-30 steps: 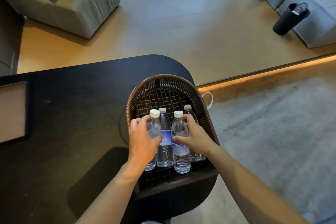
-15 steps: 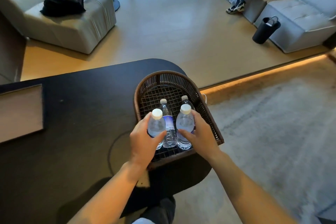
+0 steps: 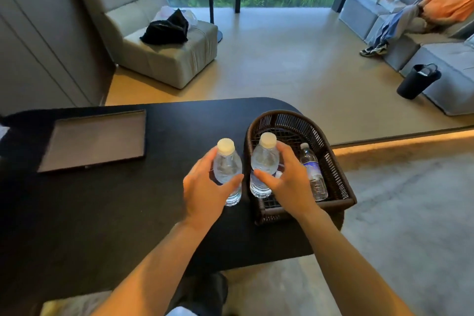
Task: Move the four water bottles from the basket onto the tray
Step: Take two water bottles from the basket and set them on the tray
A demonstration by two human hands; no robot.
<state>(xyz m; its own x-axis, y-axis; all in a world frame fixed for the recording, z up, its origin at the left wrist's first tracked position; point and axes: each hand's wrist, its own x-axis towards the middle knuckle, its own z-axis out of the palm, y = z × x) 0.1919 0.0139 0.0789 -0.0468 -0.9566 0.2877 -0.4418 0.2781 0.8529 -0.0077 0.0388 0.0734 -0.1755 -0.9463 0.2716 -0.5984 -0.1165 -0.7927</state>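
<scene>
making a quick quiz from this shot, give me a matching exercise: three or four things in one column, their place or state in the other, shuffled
Things:
1. clear plastic water bottle with blue label
2. flat grey rectangular tray
3. dark woven wicker basket
4. left hand

Places or states:
A. holds no bottles
B. grips a white-capped bottle outside the basket
C. stands inside the basket, untouched
D. at the table's right end

Pairs: 1-C, 2-A, 3-D, 4-B

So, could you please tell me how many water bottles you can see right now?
3: one in the left hand over the table, one in the right hand above the basket, one standing in the basket. A fourth may be hidden behind the right hand.
</scene>
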